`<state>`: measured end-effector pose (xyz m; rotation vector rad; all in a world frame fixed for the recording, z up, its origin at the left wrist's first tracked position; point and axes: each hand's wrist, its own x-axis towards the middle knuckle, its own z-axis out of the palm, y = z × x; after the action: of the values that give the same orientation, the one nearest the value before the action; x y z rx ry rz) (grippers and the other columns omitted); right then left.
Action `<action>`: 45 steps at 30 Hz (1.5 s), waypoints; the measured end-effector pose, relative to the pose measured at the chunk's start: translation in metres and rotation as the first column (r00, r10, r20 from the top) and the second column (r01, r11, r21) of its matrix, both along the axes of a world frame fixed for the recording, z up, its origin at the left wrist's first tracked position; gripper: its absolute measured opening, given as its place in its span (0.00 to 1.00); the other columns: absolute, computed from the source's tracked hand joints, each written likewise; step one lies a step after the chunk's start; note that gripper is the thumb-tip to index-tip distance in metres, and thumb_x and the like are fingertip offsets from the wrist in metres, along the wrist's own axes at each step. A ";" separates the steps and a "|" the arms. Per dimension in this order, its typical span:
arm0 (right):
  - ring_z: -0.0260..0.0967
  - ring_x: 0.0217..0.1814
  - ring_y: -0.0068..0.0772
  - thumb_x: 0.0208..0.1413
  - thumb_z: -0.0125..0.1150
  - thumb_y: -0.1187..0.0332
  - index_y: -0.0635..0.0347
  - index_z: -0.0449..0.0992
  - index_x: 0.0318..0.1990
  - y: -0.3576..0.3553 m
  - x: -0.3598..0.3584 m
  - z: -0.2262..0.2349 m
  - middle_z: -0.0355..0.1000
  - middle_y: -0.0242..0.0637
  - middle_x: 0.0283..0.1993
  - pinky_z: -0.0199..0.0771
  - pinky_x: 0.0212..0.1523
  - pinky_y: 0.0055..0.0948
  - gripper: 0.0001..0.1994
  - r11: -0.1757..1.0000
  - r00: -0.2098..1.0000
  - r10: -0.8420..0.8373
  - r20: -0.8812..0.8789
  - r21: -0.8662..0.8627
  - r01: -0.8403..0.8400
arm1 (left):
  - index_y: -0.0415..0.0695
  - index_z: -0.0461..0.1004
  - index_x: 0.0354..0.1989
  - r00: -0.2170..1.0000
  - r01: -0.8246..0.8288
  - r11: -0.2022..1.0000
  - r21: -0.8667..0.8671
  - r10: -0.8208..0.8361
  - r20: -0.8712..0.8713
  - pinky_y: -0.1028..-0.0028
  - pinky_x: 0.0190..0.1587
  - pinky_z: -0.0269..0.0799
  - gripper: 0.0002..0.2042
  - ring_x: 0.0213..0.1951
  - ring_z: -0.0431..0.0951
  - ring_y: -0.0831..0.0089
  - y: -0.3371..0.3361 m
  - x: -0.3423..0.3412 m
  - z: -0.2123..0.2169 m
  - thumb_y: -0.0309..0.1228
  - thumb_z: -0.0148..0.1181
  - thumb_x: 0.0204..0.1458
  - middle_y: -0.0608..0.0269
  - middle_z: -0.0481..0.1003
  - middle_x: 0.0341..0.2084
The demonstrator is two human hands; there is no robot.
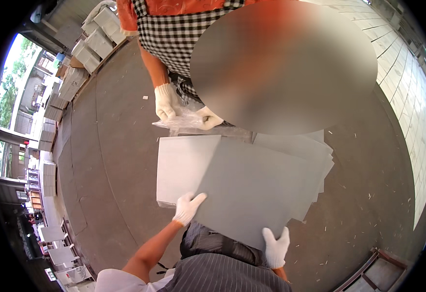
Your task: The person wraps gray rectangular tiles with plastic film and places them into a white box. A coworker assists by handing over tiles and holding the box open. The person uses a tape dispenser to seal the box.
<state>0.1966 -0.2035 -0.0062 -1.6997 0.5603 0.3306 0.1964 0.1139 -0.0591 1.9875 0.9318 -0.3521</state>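
A large flat grey sheet (252, 190) lies tilted across a stack in front of me. My left hand (188, 208), in a white knit glove, holds its near left edge, thumb on top. At the near right corner, my gloved right hand (276, 247) grips the sheet with the thumb over its face; the other fingers are partly hidden. Under its left side shows a lighter grey panel stack (183, 155). More grey sheets (322, 146) fan out beneath on the right. Across from me, a co-worker's gloved hands (166, 103) hold crumpled clear plastic film (186, 119).
The co-worker in a checkered apron (169, 39) stands close at the far side; a blurred oval covers part of that area. Stacked pale panels (72, 82) line the left. A metal-framed cart (380, 272) stands at lower right. Small scraps dot the brown floor (363, 194).
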 end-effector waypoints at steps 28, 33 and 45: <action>0.79 0.37 0.55 0.59 0.58 0.40 0.62 0.74 0.42 0.205 0.066 -0.078 0.80 0.48 0.34 0.77 0.38 0.46 0.28 0.263 0.568 0.753 -0.331 -0.641 -0.721 | 0.42 0.67 0.52 0.948 0.295 0.814 0.501 -0.187 -0.256 0.52 0.44 0.76 0.29 0.43 0.80 0.48 0.197 -0.060 -0.089 0.59 0.51 0.60 0.48 0.76 0.45; 0.71 0.61 0.52 0.55 0.69 0.56 0.68 0.57 0.67 0.195 0.067 -0.049 0.68 0.56 0.61 0.73 0.58 0.42 0.38 0.834 0.824 0.550 0.138 -0.047 -0.549 | 0.43 0.59 0.66 0.908 0.386 0.797 0.464 -0.238 -0.346 0.52 0.53 0.74 0.39 0.54 0.75 0.45 0.189 -0.033 -0.053 0.56 0.63 0.53 0.45 0.70 0.56; 0.59 0.71 0.42 0.55 0.69 0.55 0.66 0.56 0.71 0.261 0.154 -0.083 0.61 0.50 0.70 0.61 0.67 0.35 0.42 0.828 0.916 0.369 0.159 0.393 -0.401 | 0.39 0.48 0.74 0.876 0.018 0.928 -0.373 0.165 0.453 0.62 0.67 0.61 0.45 0.69 0.61 0.57 0.112 0.093 0.019 0.42 0.68 0.53 0.43 0.58 0.70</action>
<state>0.3510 0.0572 -0.0894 -1.3852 0.0656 0.6281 0.2898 0.2255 -0.0403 1.5778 0.5699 0.0207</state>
